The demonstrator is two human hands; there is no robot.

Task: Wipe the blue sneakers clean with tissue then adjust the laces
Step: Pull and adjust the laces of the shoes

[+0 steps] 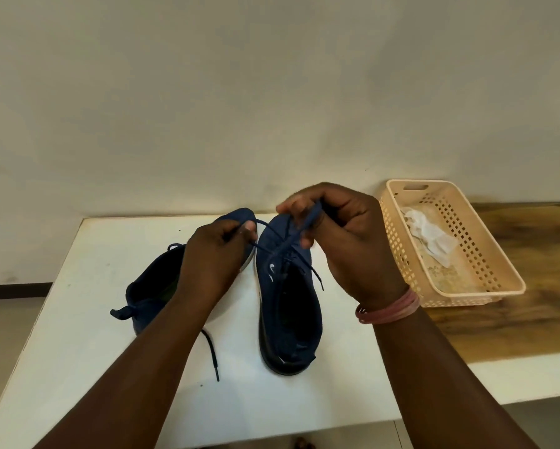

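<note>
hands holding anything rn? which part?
Both hands hold the laces of the right-hand sneaker. The left hand pinches one lace strand near its end; the right hand grips the other strand in its curled fingers, above the shoe's toe.

Dim even indoor light, soft shadows, wide-angle edge distortion.

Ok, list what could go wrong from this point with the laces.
1. Both hands, left and right, pull lace ends above the right sneaker; uneven pulling could leave one end short or lift the shoe off the white table.
2. The left sneaker has a loose lace trailing toward the table's near edge; a forearm could snag it and drag the shoe.
</note>
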